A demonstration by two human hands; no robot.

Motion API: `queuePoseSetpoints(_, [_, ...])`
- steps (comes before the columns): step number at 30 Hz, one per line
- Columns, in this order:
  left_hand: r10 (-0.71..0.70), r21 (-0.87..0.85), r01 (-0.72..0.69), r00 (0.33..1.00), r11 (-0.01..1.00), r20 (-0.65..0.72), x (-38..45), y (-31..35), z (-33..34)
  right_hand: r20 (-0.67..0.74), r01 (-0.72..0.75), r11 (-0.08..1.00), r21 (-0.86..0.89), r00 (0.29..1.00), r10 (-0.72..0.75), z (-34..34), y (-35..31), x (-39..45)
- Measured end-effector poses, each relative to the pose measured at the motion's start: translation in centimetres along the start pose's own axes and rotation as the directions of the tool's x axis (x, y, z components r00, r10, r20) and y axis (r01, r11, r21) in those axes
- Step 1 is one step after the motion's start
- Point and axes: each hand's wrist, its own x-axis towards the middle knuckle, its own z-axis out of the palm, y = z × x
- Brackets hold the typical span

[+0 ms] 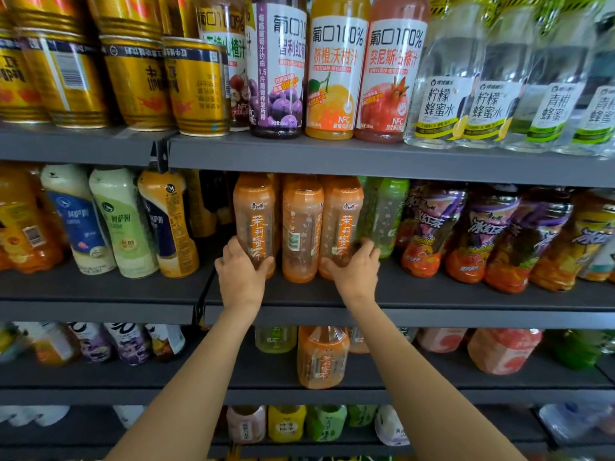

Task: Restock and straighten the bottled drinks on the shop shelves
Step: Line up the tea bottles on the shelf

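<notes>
Two bare forearms reach up from the bottom edge toward grey metal shelving that fills the whole view, several tiers packed with drinks. On the middle shelf (432,294) stand three orange-labelled tea bottles side by side. The left hand (240,271) wraps the base of the left tea bottle (254,221), thumb on one side and fingers (233,247) curled round the other. The right hand (356,271) clasps the lower part of the right tea bottle (341,224) the same way. The middle tea bottle (302,227) stands between them, untouched. Beyond, on the top shelf (366,158), sit gold cans (196,88), juice bottles (336,68) and clear honey-water bottles (442,94).
</notes>
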Motion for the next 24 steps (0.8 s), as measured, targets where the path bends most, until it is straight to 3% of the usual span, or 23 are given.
queuePoseSetpoints(3, [0.001, -0.024, -0.001, 1.000, 1.000, -0.001, -0.1, -0.1, 0.0, -0.237, 0.221, 0.973, 0.063, 0.951, -0.200, -0.7, -0.6, -1.5])
queuePoseSetpoints(5, [0.004, -0.034, -0.004, 1.000, 0.999, -0.005, -0.2, -0.1, -0.1, -0.171, 0.294, 0.955, 0.047, 0.944, -0.282, -0.3, -1.6, -2.7])
queuePoseSetpoints(8, [0.012, -0.028, -0.012, 1.000, 1.000, -0.004, -0.2, 0.0, -0.3, -0.030, 0.262, 0.965, -0.021, 0.964, -0.262, 1.7, -2.9, -3.5])
queuePoseSetpoints(14, [0.032, 0.024, -0.034, 0.995, 0.999, 0.098, 1.1, 0.0, -1.3, 0.067, 0.104, 0.994, 0.021, 0.992, -0.105, 3.5, -4.4, -4.3])
queuePoseSetpoints(24, [0.085, -0.001, -0.086, 0.987, 0.996, 0.135, 1.7, -0.9, -1.4, -0.077, 0.142, 0.989, -0.035, 0.987, -0.144, 4.9, -3.7, -4.0])
